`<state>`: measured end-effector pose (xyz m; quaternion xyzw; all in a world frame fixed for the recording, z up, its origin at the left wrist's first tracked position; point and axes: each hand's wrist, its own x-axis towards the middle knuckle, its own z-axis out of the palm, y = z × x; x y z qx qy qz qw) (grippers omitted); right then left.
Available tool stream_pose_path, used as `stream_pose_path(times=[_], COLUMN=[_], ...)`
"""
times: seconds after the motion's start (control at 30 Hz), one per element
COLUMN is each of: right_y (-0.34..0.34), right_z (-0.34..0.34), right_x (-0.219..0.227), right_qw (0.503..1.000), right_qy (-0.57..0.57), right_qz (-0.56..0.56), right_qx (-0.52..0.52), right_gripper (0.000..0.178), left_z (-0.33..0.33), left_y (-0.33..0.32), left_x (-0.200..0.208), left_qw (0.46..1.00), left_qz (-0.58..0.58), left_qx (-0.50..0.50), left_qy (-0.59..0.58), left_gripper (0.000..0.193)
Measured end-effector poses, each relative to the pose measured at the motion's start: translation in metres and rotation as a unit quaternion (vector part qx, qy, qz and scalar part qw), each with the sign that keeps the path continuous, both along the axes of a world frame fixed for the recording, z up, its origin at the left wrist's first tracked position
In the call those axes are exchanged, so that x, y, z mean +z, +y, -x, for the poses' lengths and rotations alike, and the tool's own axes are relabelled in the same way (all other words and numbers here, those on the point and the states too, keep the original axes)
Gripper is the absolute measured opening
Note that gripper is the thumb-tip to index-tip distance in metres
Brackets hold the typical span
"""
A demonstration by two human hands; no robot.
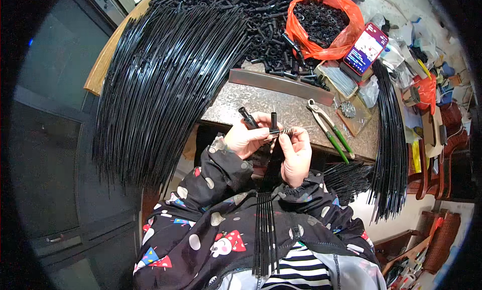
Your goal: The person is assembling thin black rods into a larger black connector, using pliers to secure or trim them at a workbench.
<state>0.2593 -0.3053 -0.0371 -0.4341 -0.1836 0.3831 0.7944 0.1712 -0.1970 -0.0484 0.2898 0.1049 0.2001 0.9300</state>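
In the head view, both my forearms come up from the lower edge in black patterned fabric sleeves [221,169], bent inward so that my hands meet near the front edge of the speckled grey tabletop [241,101]. My left hand [246,141] is closed, palm turned inward, gripping a thick black plastic tube with a ribbed end [247,118] that slants up and left out of my fist. Its thumb lies across toward my right hand, and a shorter, upright black plastic tube [273,120] stands at its fingertips; I cannot tell which fingers bear it.

My right hand [296,152] is raised from the wrist, thumb and forefinger pinched on a small dark ridged piece [286,132] just beside the left fingertips. Thin, pale, needle-like wires [305,128] stick out rightward past my right fingers.

Below my hands, a bundle of slender black rods [263,229] hangs down over my lap. On the tabletop, to the right of my right hand and apart from it, lie metal pincers with green handles [331,132]. A long grey metal bar [281,85] lies beyond both hands.
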Motion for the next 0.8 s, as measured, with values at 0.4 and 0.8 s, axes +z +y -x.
stream_pose_path(times=[0.4,0.8], right_y=[0.002,0.0], right_z=[-0.002,-0.009], right_x=[-0.001,-0.012], right_qw=[1.0,0.984], right_qy=[-0.009,0.092], right_qz=[-0.008,-0.021], right_qx=[0.001,0.148], right_gripper=[0.019,0.011], left_z=[0.005,0.006], left_y=[-0.01,-0.019], left_x=[0.01,0.014], left_qw=[0.991,0.991], left_qz=[-0.099,-0.073], left_qx=[0.074,0.099], left_qy=[0.049,0.054], left_gripper=[0.033,0.021])
